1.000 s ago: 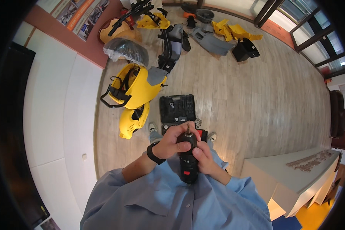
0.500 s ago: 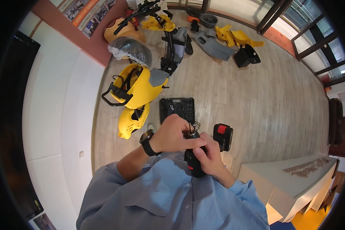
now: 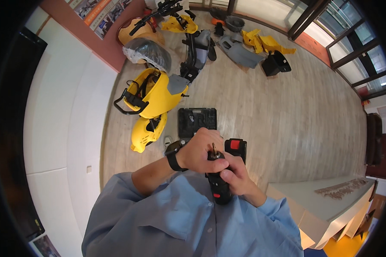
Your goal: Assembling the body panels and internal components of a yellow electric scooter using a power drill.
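Black drill (image 3: 219, 188), base (image 3: 238, 150) now further left

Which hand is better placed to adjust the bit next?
Likely the left hand: it's beside the bit, thumb across the drill just behind it. The right hand grips farther back, so seems better for steadying. Some left fingers are hidden.

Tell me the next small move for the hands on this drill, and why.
Probably a slight twist at the front of the drill by the left hand, with the right hand steadying its body: the left hand is at the end where the bit sticks out, and the right holds the side. Whether the bit sits tight, the picture cannot show.
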Motion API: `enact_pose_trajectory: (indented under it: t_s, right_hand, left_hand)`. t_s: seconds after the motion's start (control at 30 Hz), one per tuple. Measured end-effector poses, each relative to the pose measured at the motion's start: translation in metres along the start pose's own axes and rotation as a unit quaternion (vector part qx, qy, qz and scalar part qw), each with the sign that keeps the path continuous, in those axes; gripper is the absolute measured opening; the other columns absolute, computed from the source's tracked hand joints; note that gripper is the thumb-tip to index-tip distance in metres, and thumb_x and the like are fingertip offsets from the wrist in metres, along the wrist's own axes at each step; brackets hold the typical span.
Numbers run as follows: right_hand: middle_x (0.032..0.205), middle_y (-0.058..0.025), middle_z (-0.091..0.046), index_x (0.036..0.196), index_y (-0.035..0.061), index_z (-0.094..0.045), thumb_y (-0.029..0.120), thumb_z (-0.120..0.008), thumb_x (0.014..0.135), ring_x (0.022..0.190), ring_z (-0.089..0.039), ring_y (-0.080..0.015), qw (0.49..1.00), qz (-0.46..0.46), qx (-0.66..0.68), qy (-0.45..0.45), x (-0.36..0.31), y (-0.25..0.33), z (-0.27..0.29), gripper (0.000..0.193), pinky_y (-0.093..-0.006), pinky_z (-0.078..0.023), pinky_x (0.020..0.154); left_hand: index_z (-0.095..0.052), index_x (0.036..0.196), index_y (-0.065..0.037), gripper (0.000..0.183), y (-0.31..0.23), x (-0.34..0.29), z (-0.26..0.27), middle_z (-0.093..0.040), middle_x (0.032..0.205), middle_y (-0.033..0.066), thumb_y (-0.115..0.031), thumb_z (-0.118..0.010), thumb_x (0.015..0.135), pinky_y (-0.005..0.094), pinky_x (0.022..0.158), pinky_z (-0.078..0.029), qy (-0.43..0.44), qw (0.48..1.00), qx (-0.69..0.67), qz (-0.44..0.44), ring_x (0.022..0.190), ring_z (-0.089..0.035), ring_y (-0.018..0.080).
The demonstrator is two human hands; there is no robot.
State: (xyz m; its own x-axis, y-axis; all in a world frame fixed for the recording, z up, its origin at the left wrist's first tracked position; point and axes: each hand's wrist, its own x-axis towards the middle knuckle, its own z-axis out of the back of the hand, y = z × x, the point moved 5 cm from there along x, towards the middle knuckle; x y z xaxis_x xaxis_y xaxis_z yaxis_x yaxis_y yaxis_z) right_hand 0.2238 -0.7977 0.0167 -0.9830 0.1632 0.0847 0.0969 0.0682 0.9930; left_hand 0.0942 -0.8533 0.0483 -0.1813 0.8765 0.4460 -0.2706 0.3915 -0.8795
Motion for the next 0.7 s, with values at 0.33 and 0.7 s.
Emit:
enact_pose_trajectory:
  t_s: [0.33, 0.7]
  right_hand:
    - [0.102, -0.0069, -0.063, 0.112, -0.0002, -0.058, 0.036, -0.054, 0.095, 0.094, -0.059, -0.0157, 0.966, -0.103, 0.225, 0.073, 0.006, 0.000, -0.018, 0.040, -0.0290, -0.047, 0.084]
    - [0.097, -0.0083, -0.061, 0.109, -0.0016, -0.057, 0.024, -0.057, 0.094, 0.093, -0.057, -0.0174, 0.996, -0.063, 0.062, 0.011, -0.005, 0.000, -0.018, 0.029, -0.0328, -0.048, 0.083]
  left_hand:
    - [-0.034, 0.056, -0.005, 0.046, 0.007, 0.009, 0.005, -0.033, 0.053, 0.0086, -0.036, -0.061, 0.076, 0.0370, 0.056, -0.031, 0.085, 0.995, -0.015, 0.042, 0.053, -0.037, 0.0286]
    - [-0.044, 0.057, -0.003, 0.041, -0.006, 0.007, -0.001, -0.041, 0.055, 0.0124, -0.033, -0.062, 0.077, 0.0391, 0.055, -0.033, 0.109, 0.991, 0.035, 0.065, 0.057, -0.042, 0.0306]
